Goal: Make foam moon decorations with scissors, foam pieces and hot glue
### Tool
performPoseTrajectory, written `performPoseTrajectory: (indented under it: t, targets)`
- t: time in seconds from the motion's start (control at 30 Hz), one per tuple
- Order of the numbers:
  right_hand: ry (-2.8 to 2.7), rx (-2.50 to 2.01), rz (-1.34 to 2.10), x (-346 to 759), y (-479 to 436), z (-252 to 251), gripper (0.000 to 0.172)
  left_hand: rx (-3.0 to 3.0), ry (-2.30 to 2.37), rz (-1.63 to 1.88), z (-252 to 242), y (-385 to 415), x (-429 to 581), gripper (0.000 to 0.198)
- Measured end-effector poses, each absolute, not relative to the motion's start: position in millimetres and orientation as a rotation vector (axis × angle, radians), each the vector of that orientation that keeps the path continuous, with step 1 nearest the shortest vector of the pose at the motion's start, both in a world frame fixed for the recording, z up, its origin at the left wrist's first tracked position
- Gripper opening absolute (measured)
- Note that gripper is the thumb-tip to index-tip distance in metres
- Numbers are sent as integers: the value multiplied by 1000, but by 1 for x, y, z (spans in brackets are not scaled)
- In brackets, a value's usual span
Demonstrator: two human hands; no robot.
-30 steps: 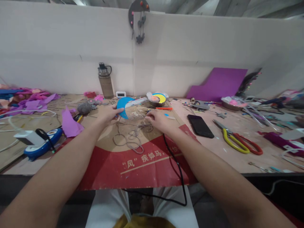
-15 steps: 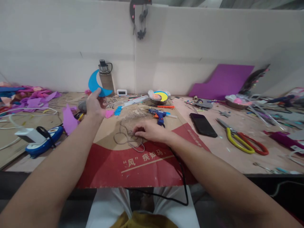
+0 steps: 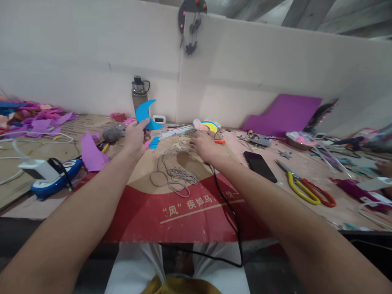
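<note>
My left hand (image 3: 136, 136) pinches a blue crescent-shaped cutout (image 3: 144, 116) by its lower part, raised in front of the water bottle (image 3: 139, 96). My right hand (image 3: 202, 145) reaches to the middle of the table, fingers curled downward. It covers the spot where the blue glue gun lay, so the gun is hidden; a black cord (image 3: 218, 188) runs from under the wrist toward me. Nearer to me, loose grey cord (image 3: 179, 174) lies tangled on the red and tan cardboard (image 3: 137, 220). Small blue cutouts (image 3: 154, 143) lie between the hands.
To the right are a black phone (image 3: 259, 166), scissors (image 3: 301, 183) with yellow and red handles, and a purple sheet (image 3: 283, 116) against the wall. On the left stand a blue power strip (image 3: 58, 179) with a white plug, a purple scrap (image 3: 92, 153) and a grey yarn ball (image 3: 112, 134).
My right hand has left the grey cord and moved forward and right, over the glue gun. My left hand still holds the blue crescent, now lower and further right.
</note>
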State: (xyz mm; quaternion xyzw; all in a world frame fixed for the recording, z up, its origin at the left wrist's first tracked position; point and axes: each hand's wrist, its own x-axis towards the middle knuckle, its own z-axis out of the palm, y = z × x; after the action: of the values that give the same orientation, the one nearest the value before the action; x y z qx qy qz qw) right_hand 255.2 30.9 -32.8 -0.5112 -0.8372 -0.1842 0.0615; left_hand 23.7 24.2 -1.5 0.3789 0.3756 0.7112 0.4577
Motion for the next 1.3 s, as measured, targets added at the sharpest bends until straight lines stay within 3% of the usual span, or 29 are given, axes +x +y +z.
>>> performPoseTrajectory:
  t: [0.57, 0.73, 1.03, 1.2, 1.3]
  targets:
    - [-2889, -1246, -930, 241, 63, -47, 26, 957, 907, 1741, -2, 24, 23, 21]
    - [-2818, -1321, -882, 238, 57, -48, 29, 1001, 939, 1695, -13, 27, 27, 19]
    - [-2544, -1706, -728, 224, 49, -56, 34, 951, 1095, 1537, -75, 32, 51, 16]
    - [-2280, -1750, -752, 237, 61, -27, 33, 1024, 1143, 1548, -83, 38, 50, 15]
    - [-2194, -1603, -592, 250, 67, -5, 31, 1049, 1178, 1530, -84, 40, 50, 16]
